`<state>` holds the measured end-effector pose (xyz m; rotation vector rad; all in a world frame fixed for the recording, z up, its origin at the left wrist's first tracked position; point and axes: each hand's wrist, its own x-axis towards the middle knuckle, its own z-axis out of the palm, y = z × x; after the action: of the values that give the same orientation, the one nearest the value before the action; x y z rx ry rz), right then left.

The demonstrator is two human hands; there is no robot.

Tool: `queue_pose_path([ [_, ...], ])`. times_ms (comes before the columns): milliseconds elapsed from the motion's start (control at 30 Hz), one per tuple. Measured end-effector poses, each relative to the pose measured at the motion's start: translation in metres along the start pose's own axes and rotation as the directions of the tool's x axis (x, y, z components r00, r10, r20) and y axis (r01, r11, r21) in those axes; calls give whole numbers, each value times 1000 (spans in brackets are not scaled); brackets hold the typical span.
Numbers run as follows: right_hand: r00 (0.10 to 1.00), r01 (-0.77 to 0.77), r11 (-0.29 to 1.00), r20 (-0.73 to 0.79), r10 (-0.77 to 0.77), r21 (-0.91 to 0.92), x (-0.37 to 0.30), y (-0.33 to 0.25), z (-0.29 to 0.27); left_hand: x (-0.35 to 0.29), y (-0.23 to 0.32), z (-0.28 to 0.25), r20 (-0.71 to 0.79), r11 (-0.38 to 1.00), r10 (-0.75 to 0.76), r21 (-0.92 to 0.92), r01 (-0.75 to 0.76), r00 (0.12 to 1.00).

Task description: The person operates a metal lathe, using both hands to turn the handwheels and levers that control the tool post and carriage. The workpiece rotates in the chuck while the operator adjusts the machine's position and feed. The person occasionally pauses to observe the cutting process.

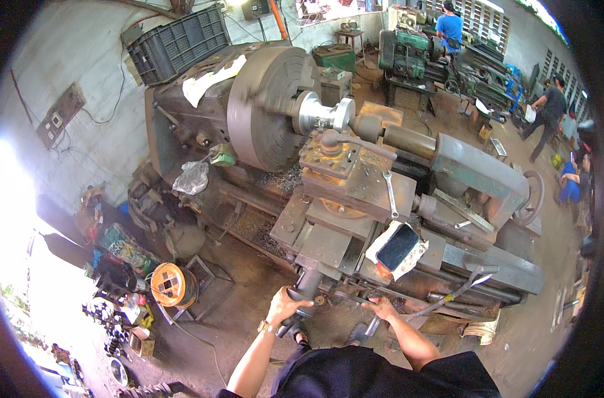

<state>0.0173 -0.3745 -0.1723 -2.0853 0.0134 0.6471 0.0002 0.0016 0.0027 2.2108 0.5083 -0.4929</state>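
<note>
Metal handwheel sits within the curled left grip; right grip touches a lever, closure unclear.

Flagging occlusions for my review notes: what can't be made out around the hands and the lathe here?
All in the head view:
- Left hand: its own back hides the palm.
- Right hand: its own back hides the palm and some of the finger contact.
- Underside of the silver workpiece: partly blocked by the tool post.
- Shoes: partly covered by the wearer's black clothing.
</note>
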Motion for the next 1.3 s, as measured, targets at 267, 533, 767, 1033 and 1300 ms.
queue_pose_path([
  [267,978,-185,982,91,189,-44,16,27,5,-3,3,-2,-50,1000,24,-1,-24,998],
  [533,937,-179,955,255,239,-237,-3,-64,-16,2,-6,5,-77,999,40,1,-40,996],
  [767,858,-229,893,353,374,-388,21,-91,-2,17,-18,14,-75,989,99,-99,-106,992],
  [1033,923,-169,933,282,263,-317,13,-84,-6,13,-16,10,-66,979,147,-132,-155,987],
  [1300,942,-166,954,245,228,-249,6,-78,-13,8,-5,9,-63,984,119,-128,-127,991],
])
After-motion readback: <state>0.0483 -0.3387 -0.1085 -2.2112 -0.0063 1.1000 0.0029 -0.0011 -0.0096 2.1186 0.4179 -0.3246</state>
